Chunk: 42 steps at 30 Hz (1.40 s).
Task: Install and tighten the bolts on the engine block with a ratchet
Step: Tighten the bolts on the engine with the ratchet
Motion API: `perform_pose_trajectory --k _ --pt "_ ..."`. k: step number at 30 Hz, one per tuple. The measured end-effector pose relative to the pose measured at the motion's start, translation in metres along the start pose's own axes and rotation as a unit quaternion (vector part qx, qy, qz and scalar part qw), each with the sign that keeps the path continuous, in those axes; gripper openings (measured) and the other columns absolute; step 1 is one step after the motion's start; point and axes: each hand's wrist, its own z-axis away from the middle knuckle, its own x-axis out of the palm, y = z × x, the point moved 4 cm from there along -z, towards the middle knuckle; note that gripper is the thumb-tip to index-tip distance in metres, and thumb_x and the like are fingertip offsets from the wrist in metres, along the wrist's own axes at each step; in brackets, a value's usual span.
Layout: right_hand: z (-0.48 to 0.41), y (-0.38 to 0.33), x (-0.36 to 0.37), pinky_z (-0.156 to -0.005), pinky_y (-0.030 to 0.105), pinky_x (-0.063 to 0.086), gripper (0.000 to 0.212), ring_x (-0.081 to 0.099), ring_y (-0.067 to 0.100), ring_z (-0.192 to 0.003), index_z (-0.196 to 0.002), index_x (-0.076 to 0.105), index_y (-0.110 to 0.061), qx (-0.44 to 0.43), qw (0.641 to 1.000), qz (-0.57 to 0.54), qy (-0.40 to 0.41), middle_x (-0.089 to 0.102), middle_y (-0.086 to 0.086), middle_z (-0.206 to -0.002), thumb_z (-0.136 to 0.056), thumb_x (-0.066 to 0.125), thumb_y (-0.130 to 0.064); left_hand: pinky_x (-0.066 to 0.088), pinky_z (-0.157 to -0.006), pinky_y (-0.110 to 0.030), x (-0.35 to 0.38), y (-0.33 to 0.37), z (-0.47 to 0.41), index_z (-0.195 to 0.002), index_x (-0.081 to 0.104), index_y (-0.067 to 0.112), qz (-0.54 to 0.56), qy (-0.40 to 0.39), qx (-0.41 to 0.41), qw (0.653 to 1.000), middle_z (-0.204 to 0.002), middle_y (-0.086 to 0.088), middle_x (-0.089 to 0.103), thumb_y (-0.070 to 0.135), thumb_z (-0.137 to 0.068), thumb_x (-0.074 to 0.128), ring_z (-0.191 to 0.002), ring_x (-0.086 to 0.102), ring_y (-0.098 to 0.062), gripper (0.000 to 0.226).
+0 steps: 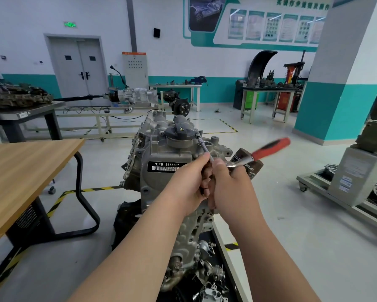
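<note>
Two bare forearms (128,253) are being held out from the bottom edge, over loose metal fittings (211,288) lying at the foot of the engine block (161,153). Just above, the left hand (189,182) and right hand (229,186) are being pressed together, both curled tight around the ratchet (259,152) where its head meets the extension bar (205,148). Its red handle is being smeared by blur, angled up to the right. The bar's far tip is being set against the top of the block, beside a dark round cap (179,132); whether a bolt sits under it cannot be told. A white-lettered label (164,166) is being shown on the block's face. A wooden bench (26,166) is being glimpsed at left, and a grey double door (78,68) far behind.
</note>
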Motion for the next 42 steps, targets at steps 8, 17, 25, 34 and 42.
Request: perform_pose_trajectory --k 8,17,25,34,42 --pt "0.02 0.004 0.025 -0.035 0.017 0.029 0.042 0.029 0.008 -0.03 -0.079 0.054 -0.017 0.267 0.765 -0.561 -0.167 0.033 -0.008 -0.045 -0.098 0.038 -0.051 0.027 -0.029 -0.007 0.001 0.001 0.001 -0.098 0.066 0.017 0.009 -0.065 -0.031 0.997 -0.044 0.007 0.039 0.035 -0.101 0.044 -0.025 0.04 -0.005 0.029" --pt "0.029 -0.002 0.034 -0.038 0.016 0.03 0.047 0.032 0.007 -0.028 -0.071 0.058 -0.017 0.295 0.699 -0.62 -0.2 0.036 -0.01 -0.044 -0.094 0.04 -0.055 0.032 -0.032 -0.01 -0.004 0.004 0.0 -0.085 0.066 0.016 0.027 -0.042 -0.028 0.998 -0.06 0.0 0.036 0.037 -0.098 0.05 -0.031 0.042 -0.005 0.029" --pt "0.011 0.013 0.016 -0.038 0.025 0.032 0.053 0.036 0.015 -0.031 -0.059 0.066 -0.021 0.146 0.934 -0.32 -0.065 0.043 0.0 -0.043 -0.094 0.047 -0.056 0.027 -0.034 -0.012 0.002 0.004 -0.003 -0.047 0.064 0.019 0.003 -0.036 0.007 0.999 -0.046 0.004 0.03 0.035 -0.097 0.052 -0.031 0.032 -0.009 0.054" --pt "-0.004 -0.027 -0.02 -0.042 0.024 0.031 0.029 0.051 0.006 -0.046 -0.073 0.054 -0.025 -0.167 0.953 0.252 0.005 0.055 -0.01 -0.05 -0.082 0.058 -0.053 0.021 -0.042 -0.02 -0.001 0.008 -0.006 -0.075 0.062 0.015 0.009 0.005 0.025 1.0 -0.045 0.006 0.034 0.031 -0.091 0.063 -0.044 0.024 -0.009 0.023" --pt "-0.005 -0.021 -0.018 -0.042 0.016 0.039 0.031 0.055 0.001 -0.049 -0.065 0.055 -0.023 -0.186 0.955 0.228 0.036 0.058 -0.017 -0.052 -0.086 0.061 -0.045 0.022 -0.042 -0.021 0.0 0.011 -0.004 -0.076 0.056 0.014 0.002 0.004 0.022 1.0 -0.045 0.006 0.034 0.036 -0.09 0.064 -0.043 0.025 -0.009 0.026"
